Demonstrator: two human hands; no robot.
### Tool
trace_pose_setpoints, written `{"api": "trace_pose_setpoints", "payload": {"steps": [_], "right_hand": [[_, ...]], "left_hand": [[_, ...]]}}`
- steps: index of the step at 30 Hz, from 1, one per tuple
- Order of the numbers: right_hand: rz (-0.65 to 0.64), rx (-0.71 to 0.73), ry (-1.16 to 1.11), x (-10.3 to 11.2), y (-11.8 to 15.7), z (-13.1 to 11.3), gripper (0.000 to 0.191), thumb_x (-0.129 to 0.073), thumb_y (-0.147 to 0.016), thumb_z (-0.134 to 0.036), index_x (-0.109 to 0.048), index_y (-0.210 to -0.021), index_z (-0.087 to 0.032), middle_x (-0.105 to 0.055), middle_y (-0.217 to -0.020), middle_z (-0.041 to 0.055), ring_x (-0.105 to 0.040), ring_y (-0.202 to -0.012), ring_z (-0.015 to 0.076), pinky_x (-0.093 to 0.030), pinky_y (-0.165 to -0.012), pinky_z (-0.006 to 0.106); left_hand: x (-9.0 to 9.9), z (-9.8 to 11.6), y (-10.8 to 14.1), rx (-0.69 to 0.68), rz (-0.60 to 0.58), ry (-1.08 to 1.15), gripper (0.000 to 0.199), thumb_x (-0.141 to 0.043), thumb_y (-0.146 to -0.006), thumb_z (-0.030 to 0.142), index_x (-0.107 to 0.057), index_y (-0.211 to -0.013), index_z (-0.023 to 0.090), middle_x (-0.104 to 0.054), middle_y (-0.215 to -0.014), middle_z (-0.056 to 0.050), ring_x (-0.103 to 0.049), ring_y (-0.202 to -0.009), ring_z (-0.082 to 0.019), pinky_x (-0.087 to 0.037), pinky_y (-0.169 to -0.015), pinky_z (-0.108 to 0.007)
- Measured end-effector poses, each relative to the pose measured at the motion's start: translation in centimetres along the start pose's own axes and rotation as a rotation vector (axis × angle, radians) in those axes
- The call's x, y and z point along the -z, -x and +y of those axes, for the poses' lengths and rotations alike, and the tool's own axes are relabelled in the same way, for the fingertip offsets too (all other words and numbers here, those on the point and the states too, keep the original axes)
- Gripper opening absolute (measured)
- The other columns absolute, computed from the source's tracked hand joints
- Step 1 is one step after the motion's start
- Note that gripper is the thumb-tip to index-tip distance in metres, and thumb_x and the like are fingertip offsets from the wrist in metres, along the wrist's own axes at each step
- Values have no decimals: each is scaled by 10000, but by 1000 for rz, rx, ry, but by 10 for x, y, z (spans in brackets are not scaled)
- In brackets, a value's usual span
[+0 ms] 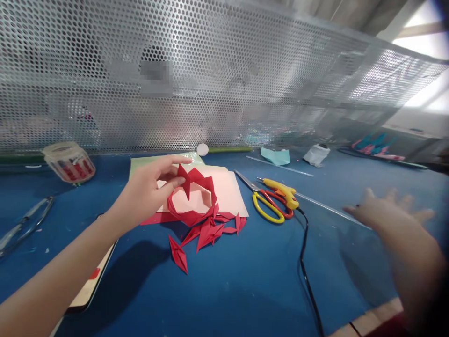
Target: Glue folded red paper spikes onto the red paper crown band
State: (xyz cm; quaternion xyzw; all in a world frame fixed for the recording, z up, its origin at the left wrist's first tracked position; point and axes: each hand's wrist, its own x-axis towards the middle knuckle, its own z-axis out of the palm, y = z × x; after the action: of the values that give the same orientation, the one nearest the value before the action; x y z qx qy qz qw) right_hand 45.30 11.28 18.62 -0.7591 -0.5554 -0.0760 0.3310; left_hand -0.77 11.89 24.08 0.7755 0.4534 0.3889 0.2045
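My left hand (156,182) pinches a folded red paper piece (184,179) at the upper-left edge of a red paper ring (191,218), over pale pink sheets (233,192) on a blue table (245,290). My right hand (389,214), blurred, is spread and released, well right of the scissors (258,199) and yellow glue gun (283,191)

The foreground is filled by a blue table (245,295), its surface flecked with small pale marks and darkened in places by soft shadows. Its far side is lined by a tall grey screen (217,61) of perforated metal, on which bright glints are caught and through which blurred shapes are dimly seen. At the upper right, a window (423,15) is washed out to white and crossed by a brownish bar (419,31).
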Motion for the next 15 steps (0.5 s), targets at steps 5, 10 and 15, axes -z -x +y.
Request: {"api": "trace_pose_setpoints", "payload": {"steps": [5,10,15], "right_hand": [[-506,63,-388,-5,34,-109,710,-593,-782,-484,-318,-1422,-343,-479,-1364,118,-626,-1032,276,-531,-812,413],[-1060,276,-963,-20,93,-213,740,-653,-780,-387,-297,-1422,-289,-549,-1259,93,-639,-822,144,-547,-691,285],[-1115,317,-970,-21,86,-228,328,-484,-882,-460,-640,-781,-191,-475,-544,-34,-440,-463,80,-395,-449,205]], "left_hand": [[-3,2,2,-3,-34,9,284,-560,-849,267,-588,-1131,290,-715,-918,37,-655,-908,-131,-473,-850,-245],[-8,8,2,-12,-70,34,307,-563,-844,282,-594,-1149,296,-715,-975,22,-662,-918,-143,-496,-824,-250],[-7,10,4,-8,-73,45,307,-560,-844,283,-595,-1149,292,-712,-981,15,-663,-912,-144,-503,-828,-253]]}}
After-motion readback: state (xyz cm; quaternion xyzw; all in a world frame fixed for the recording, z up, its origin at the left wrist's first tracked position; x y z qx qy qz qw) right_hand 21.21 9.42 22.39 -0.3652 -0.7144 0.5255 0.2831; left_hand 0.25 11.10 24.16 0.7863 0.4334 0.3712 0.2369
